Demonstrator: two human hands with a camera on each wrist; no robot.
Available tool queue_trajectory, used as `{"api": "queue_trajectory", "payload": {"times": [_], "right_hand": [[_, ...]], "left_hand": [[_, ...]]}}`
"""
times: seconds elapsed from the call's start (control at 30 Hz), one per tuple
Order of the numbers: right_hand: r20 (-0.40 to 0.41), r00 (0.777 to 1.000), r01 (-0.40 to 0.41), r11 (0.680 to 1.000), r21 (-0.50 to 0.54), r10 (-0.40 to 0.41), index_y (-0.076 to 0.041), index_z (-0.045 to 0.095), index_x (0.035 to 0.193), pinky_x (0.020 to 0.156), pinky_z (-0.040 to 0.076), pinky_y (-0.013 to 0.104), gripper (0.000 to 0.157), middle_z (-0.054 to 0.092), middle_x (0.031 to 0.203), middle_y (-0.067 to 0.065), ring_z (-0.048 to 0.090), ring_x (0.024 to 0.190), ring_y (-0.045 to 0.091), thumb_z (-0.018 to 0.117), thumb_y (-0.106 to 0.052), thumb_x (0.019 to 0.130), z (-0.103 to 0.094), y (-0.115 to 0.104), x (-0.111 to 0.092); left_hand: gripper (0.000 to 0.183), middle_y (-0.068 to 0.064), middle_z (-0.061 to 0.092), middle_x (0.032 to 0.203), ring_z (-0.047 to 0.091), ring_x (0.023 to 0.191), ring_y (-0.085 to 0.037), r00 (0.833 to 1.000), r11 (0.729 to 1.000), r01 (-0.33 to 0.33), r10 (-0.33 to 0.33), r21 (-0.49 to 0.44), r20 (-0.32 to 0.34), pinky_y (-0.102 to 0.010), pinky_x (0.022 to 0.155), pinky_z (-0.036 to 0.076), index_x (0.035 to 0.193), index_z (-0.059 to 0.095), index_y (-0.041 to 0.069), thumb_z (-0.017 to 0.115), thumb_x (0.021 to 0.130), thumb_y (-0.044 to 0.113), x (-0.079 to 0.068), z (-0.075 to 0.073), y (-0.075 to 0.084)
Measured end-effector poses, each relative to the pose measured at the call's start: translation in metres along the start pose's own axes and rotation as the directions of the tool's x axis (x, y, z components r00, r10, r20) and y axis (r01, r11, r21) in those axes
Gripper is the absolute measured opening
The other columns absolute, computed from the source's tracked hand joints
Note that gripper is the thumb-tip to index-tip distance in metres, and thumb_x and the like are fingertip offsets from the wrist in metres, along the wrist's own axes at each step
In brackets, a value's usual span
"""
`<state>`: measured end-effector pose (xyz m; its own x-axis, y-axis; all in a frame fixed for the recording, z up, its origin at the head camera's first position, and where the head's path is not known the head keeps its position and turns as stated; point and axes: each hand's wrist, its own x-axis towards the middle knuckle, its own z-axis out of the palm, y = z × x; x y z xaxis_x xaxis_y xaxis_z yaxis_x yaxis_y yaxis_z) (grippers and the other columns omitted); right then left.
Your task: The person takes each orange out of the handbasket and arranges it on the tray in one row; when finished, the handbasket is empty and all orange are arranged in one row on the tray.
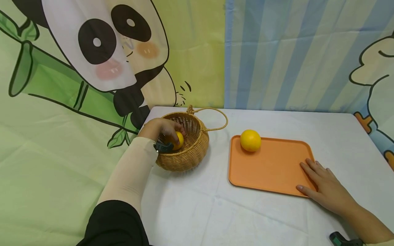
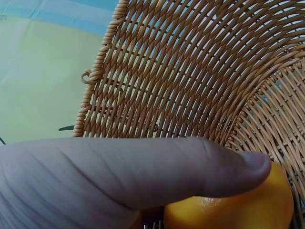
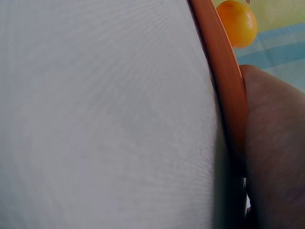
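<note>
My left hand (image 1: 166, 129) reaches down into a wicker basket (image 1: 187, 160) and grips an orange (image 1: 179, 140). The thumb lies across the top of that orange (image 2: 243, 210) in the left wrist view; the other fingers are mostly hidden there. A second orange (image 1: 250, 140) sits at the back left corner of an orange tray (image 1: 271, 167). On the tray's right edge rests my right hand (image 1: 326, 188), its fingers spread over the rim. The right wrist view shows part of that hand (image 3: 276, 138) against the tray's side (image 3: 228, 86).
The basket's looped handle (image 1: 226, 121) sticks out to the right, toward the tray. Basket and tray stand on a white-covered table (image 1: 197, 212). Behind it hangs a printed curtain (image 1: 277, 54) with a panda and stripes.
</note>
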<state>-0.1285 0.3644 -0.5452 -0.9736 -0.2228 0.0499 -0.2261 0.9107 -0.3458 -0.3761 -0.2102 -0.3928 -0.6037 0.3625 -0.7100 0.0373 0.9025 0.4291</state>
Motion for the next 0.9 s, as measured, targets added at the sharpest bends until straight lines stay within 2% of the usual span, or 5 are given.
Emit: {"api": "queue_trajectory", "payload": {"times": [0.3,0.63,0.9], "right_hand": [[-0.005,1.0,0.008,1.0,0.005,-0.008,-0.004,0.024,0.169,0.125,-0.019,0.05,0.097,0.016,0.174,0.028,0.005,0.161,0.049,0.069,-0.055,0.1,0.0,0.001,0.0],[-0.001,1.0,-0.005,1.0,-0.006,0.005,-0.003,0.026,0.169,0.125,-0.018,0.052,0.098,0.017,0.173,0.03,0.006,0.16,0.052,0.07,-0.055,0.099,0.001,0.0,0.001],[0.006,1.0,-0.004,1.0,-0.007,0.004,-0.003,0.025,0.169,0.125,-0.018,0.053,0.097,0.017,0.173,0.03,0.005,0.16,0.051,0.07,-0.055,0.1,0.001,0.0,0.001]], "left_hand": [[0.055,-0.013,0.054,0.136,0.051,0.122,-0.031,0.999,0.999,0.033,-0.033,0.01,0.008,-0.042,0.1,0.047,0.138,0.063,0.019,0.086,0.088,0.015,-0.001,0.0,0.006],[0.057,-0.011,0.054,0.136,0.051,0.121,-0.031,0.999,0.992,0.027,-0.029,0.127,0.017,-0.042,0.096,0.049,0.14,0.064,0.022,0.086,0.087,0.022,0.008,-0.003,0.011],[0.059,-0.011,0.055,0.137,0.054,0.123,-0.029,0.998,0.981,0.049,-0.056,0.187,0.033,-0.042,0.098,0.052,0.142,0.063,0.019,0.087,0.087,0.022,0.01,-0.004,0.022]]}}
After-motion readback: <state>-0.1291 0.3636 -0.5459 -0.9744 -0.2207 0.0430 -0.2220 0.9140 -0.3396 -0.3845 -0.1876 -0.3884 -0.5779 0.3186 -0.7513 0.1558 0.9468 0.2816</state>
